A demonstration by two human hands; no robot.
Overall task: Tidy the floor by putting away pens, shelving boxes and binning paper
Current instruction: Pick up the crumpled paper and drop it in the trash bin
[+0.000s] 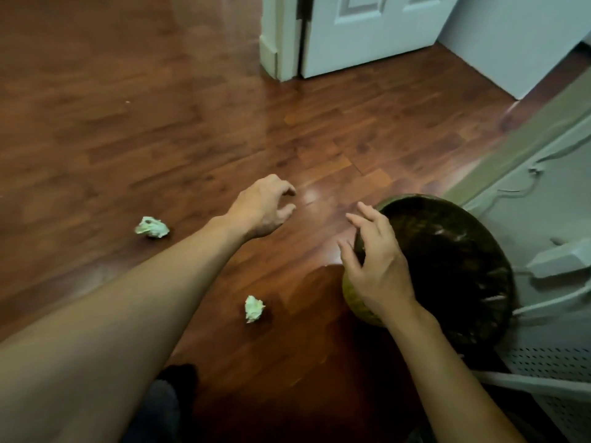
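Note:
Two crumpled white paper balls lie on the wooden floor: one paper ball (152,227) at the left, another paper ball (254,309) nearer, between my arms. A round bin (454,260) with a dark liner stands at the right. My right hand (375,266) hovers over the bin's near-left rim, fingers spread, holding nothing. My left hand (263,207) reaches out over bare floor, fingers loosely curled and empty, well to the right of the far paper ball.
A white door (367,30) and its frame stand at the back. White furniture with cables and a power strip (559,257) lines the right side behind the bin. A perforated white panel (550,362) sits at the lower right. My dark-clad foot (179,375) shows at the bottom.

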